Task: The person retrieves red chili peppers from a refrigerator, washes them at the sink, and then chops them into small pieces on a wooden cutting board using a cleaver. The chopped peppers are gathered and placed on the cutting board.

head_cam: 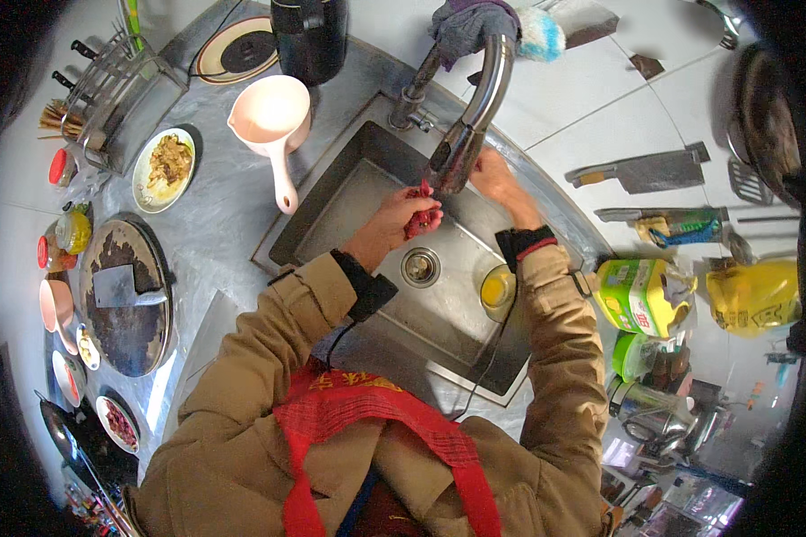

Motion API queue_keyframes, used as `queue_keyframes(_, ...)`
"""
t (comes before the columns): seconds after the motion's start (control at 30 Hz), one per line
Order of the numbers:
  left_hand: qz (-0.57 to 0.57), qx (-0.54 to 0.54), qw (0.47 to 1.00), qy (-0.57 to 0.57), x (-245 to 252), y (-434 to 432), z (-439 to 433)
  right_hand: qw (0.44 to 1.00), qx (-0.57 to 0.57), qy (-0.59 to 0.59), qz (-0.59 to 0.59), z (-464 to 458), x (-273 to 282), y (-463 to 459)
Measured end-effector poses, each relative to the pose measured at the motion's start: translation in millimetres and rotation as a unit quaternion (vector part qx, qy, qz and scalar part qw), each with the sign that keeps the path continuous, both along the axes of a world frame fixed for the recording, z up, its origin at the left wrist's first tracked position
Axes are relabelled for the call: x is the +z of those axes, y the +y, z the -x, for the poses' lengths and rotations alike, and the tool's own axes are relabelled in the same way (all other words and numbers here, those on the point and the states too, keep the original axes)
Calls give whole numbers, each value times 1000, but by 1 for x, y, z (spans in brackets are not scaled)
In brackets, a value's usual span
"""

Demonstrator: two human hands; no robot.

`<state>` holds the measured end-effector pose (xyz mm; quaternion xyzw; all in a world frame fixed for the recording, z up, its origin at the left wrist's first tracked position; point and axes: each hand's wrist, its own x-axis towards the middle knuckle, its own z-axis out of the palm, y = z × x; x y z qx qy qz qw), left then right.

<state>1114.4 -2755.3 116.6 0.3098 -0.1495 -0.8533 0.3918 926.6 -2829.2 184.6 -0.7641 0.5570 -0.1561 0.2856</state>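
Observation:
Over the stainless steel sink, my left hand is closed around dark-red pieces that look like red chillies. They sit just below and left of the spout head of the metal faucet. My right hand is raised on the far side of that spout head, close against it. Its fingertips are partly hidden there, so I cannot tell whether they grip anything. No water stream can be made out. A bowl with something yellow stands in the sink's right part, and the drain lies below my left hand.
A pink ladle-like pot stands left of the sink. Farther left are a plate of food and a round chopping board with a cleaver. Knives hang on the right wall above a green-yellow package.

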Motion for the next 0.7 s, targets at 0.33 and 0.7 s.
queue_keyframes(0.33, -94, 24, 995, -18, -9, 1, 2, 985, 4, -130, 110, -54, -76, -56)
queue_keyframes(0.7, -114, -10, 993, 12, -25, 5, 1, 990, 87, -26, 110, -37, -69, -62)
